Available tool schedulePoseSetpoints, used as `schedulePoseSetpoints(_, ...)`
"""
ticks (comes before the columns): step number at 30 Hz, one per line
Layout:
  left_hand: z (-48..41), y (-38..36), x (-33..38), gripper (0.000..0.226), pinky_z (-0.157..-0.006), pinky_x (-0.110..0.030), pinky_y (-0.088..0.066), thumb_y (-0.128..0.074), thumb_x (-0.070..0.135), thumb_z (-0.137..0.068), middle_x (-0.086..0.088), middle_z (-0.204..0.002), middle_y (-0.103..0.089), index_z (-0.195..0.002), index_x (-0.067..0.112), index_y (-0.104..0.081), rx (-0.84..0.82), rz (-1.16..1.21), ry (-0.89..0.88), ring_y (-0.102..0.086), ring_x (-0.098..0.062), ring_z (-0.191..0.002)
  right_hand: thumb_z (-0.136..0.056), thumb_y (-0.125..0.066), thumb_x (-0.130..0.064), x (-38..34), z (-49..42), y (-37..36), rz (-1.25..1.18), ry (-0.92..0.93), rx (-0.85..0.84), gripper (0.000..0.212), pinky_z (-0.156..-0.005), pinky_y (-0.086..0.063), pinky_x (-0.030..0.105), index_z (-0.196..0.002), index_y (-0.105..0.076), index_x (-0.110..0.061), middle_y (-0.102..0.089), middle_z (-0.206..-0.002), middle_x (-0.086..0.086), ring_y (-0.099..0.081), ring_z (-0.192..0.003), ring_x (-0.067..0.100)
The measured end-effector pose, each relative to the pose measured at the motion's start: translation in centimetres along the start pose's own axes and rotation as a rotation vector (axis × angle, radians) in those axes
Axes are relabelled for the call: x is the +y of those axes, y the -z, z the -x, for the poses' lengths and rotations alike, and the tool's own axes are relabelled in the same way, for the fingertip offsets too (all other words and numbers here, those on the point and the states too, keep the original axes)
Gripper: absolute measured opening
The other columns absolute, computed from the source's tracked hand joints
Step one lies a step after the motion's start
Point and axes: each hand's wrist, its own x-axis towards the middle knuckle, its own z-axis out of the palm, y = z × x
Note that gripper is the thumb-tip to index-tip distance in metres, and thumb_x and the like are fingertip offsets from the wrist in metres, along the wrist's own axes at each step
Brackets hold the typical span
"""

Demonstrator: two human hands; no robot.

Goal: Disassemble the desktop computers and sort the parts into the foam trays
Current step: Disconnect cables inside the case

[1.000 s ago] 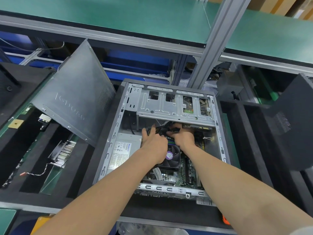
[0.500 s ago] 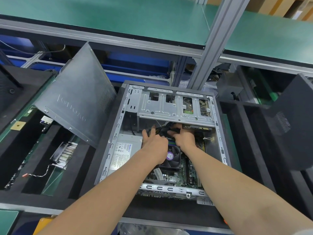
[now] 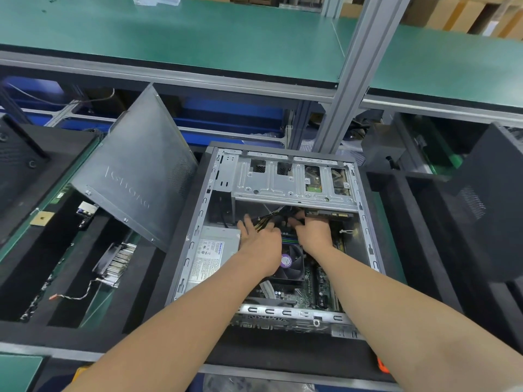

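Both hands reach deep into the open computer case (image 3: 195, 250), just below its drive cage. The left hand (image 3: 261, 240) lies with the thumb splayed and the fingers over a bundle of yellow and black wires (image 3: 261, 222). Its fingertips are hidden among them, so I cannot tell whether it grips the bundle or only rests on it. The right hand (image 3: 315, 233), just beside it, has its fingers curled round a black cable (image 3: 293, 215) under the cage's edge.

A green-topped shelf (image 3: 198, 32) spans the back, and a grey aluminium post (image 3: 362, 66) rises behind the case. The case lies on its side, open face up, between a left foam tray (image 3: 135, 281) and a right foam tray (image 3: 389, 210), both black. A grey side panel (image 3: 141, 176) leans tilted over the left tray, just beside the case's left wall. A dark case panel (image 3: 486, 199) stands propped over the right tray.

Inside the case, the silver drive cage (image 3: 271, 188) fills the far end. The power supply (image 3: 215, 250), with a white label, sits along the left wall, and the motherboard (image 3: 317, 290) covers the near right part. A black cooler fan (image 3: 295, 271) with a purple sticker (image 3: 286, 261) sits on the board between the two wrists. Memory sticks (image 3: 290, 239) show in the gap between the hands.

In the left tray a finned heatsink (image 3: 119, 261) lies in a slot, with a thin wire (image 3: 82, 294) trailing from it.
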Motion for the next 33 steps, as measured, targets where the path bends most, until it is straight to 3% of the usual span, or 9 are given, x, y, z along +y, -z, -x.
schedulePoseSetpoints(5,-0.2,-0.1,-0.1,0.061,-0.12,-0.068,-0.013,-0.054,0.003,-0.096,-0.005,-0.16,-0.033,-0.154,0.015,-0.039,-0.069,0.033,-0.037,-0.002,-0.059,-0.149,-0.103,-0.051,-0.05,-0.4,1.5,1.8,0.058,-0.044,-0.135,0.044,-0.108,-0.043,0.039,-0.134,-0.065,-0.023,-0.064,-0.133,0.018,-0.056,-0.125,0.036)
schedulePoseSetpoints(10,-0.1,-0.4,-0.2,0.058,-0.118,-0.059,-0.026,-0.055,0.005,-0.095,-0.01,-0.137,-0.051,-0.151,0.015,-0.041,-0.057,0.013,-0.113,-0.033,-0.049,-0.138,-0.106,-0.03,-0.058,-1.8,5.0,2.4,0.456,0.036,-0.205,0.059,-0.114,-0.03,0.047,-0.158,-0.03,-0.032,-0.038,-0.152,0.026,-0.037,-0.14,0.041)
schedulePoseSetpoints(13,0.2,-0.4,-0.3,0.054,-0.118,-0.059,-0.025,-0.057,0.007,-0.094,-0.01,-0.135,-0.052,-0.146,0.011,-0.045,-0.025,-0.025,-0.159,-0.04,-0.044,-0.134,-0.109,-0.024,-0.05,-2.6,7.1,3.0,0.684,0.175,-0.107,0.051,-0.095,-0.042,0.048,-0.155,-0.029,-0.029,-0.055,-0.137,0.022,-0.057,-0.121,0.041)
schedulePoseSetpoints(16,0.7,-0.1,-0.4,0.055,-0.116,-0.055,-0.032,-0.061,0.008,-0.095,-0.013,-0.141,-0.043,-0.147,0.007,-0.044,-0.004,-0.052,-0.128,-0.036,-0.045,-0.136,-0.108,-0.038,-0.037,-4.2,7.9,3.3,0.798,0.301,0.011,0.033,-0.072,-0.041,0.04,-0.132,-0.053,-0.019,-0.068,-0.114,0.013,-0.068,-0.101,0.037)
schedulePoseSetpoints(21,1.1,1.7,-0.6,0.046,-0.104,-0.044,-0.04,-0.066,0.012,-0.095,-0.013,-0.139,-0.047,-0.14,0.008,-0.054,0.089,-0.214,-0.157,-0.052,-0.035,-0.127,-0.096,-0.052,-0.01,-5.8,7.3,3.6,0.458,0.421,-0.125,0.022,-0.082,-0.052,0.036,-0.112,-0.066,-0.01,-0.064,-0.11,0.015,-0.063,-0.104,0.035)
schedulePoseSetpoints(25,1.1,3.9,-2.7,0.027,-0.093,-0.041,-0.041,-0.062,0.013,-0.093,-0.005,-0.117,-0.066,-0.119,0.017,-0.066,0.231,-0.345,-0.161,-0.064,-0.029,-0.109,-0.095,-0.046,-0.001,-5.3,5.6,3.0,0.369,0.312,-0.199,0.041,-0.085,-0.049,0.031,-0.129,-0.067,-0.009,-0.066,-0.126,0.018,-0.064,-0.111,0.035)
schedulePoseSetpoints(28,0.2,5.2,-5.8,0.037,-0.089,-0.041,-0.052,-0.048,0.009,-0.095,-0.011,-0.123,-0.063,-0.125,0.017,-0.067,0.084,-0.015,-0.098,-0.065,-0.033,-0.105,-0.097,-0.043,0.002,-4.9,4.5,2.6,0.426,0.256,-0.297,0.058,-0.108,-0.044,0.038,-0.152,-0.048,-0.014,-0.046,-0.152,0.019,-0.046,-0.138,0.035)
schedulePoseSetpoints(30,-0.4,5.6,-7.3,0.042,-0.1,-0.037,-0.049,-0.044,0.01,-0.095,-0.01,-0.136,-0.063,-0.129,0.018,-0.069,-0.011,0.175,-0.1,-0.06,-0.029,-0.118,-0.098,-0.042,0.002,-4.8,3.9,2.3,0.437,0.256,-0.332,0.062,-0.11,-0.04,0.037,-0.158,-0.039,-0.015,-0.039,-0.157,0.02,-0.037,-0.145,0.034)
schedulePoseSetpoints(33,-1.1,5.8,-8.1,0.038,-0.093,-0.027,-0.041,-0.042,0.005,-0.095,-0.003,-0.132,-0.065,-0.113,0.024,-0.07,-0.037,0.316,-0.107,-0.054,-0.016,-0.109,-0.098,-0.041,0.002,-4.6,3.2,1.6,0.369,0.213,-0.313,0.061,-0.113,-0.041,0.037,-0.156,-0.041,-0.015,-0.041,-0.159,0.018,-0.039,-0.144,0.035)
